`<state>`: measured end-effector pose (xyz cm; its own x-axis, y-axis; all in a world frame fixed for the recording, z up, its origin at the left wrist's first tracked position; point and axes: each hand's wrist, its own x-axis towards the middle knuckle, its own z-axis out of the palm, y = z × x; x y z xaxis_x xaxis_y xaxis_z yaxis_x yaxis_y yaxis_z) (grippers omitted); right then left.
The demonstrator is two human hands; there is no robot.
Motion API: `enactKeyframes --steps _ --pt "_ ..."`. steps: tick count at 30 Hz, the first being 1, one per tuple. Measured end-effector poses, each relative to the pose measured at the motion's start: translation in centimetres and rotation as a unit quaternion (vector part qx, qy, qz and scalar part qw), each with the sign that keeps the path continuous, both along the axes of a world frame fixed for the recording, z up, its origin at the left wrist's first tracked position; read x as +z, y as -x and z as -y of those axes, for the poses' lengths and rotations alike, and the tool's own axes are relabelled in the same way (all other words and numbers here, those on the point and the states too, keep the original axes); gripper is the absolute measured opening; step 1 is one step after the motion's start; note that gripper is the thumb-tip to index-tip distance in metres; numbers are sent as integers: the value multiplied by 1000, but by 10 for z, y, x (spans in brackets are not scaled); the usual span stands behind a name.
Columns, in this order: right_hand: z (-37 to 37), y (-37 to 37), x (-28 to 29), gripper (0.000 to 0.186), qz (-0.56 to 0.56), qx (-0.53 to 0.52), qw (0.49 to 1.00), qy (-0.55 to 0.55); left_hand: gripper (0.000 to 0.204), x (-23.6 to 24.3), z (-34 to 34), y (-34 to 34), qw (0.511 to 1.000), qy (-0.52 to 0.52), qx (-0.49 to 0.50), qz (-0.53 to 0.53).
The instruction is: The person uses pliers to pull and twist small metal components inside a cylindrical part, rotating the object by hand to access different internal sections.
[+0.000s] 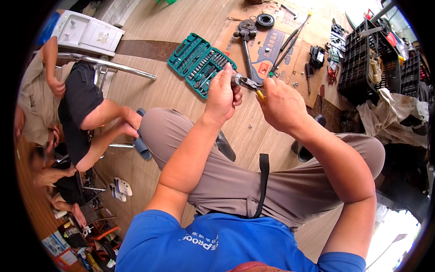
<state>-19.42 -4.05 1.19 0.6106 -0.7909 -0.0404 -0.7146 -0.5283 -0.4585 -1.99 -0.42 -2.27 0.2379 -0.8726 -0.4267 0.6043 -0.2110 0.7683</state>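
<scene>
My left hand (220, 96) is closed around a small silver cylindrical metal part (234, 79), held up in front of my knees. My right hand (286, 108) grips pliers (248, 83) with yellow handles. The plier jaws meet the end of the metal part; whether they are clamped on it is too small to tell. Just beyond my left hand, a green socket set case (175, 62) lies open on the floor. Past the pliers, a hammer (247, 51) rests on flattened cardboard (229, 37).
Screwdrivers (308, 72), a black ring (265, 20) and a black boxy part (317, 56) lie on the cardboard. Black plastic crates (358, 68) stand at the right beside a pale cloth (394, 111). People sit at the left near a metal-framed chair (131, 69).
</scene>
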Motion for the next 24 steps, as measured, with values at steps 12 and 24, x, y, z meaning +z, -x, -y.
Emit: enactKeyframes --steps 12,24 --pt "0 -6 21 28 -33 -19 998 -58 32 0 8 -11 999 14 -19 48" --pt "7 -5 3 32 159 -20 943 -290 28 29 -8 -31 985 136 -88 -59"
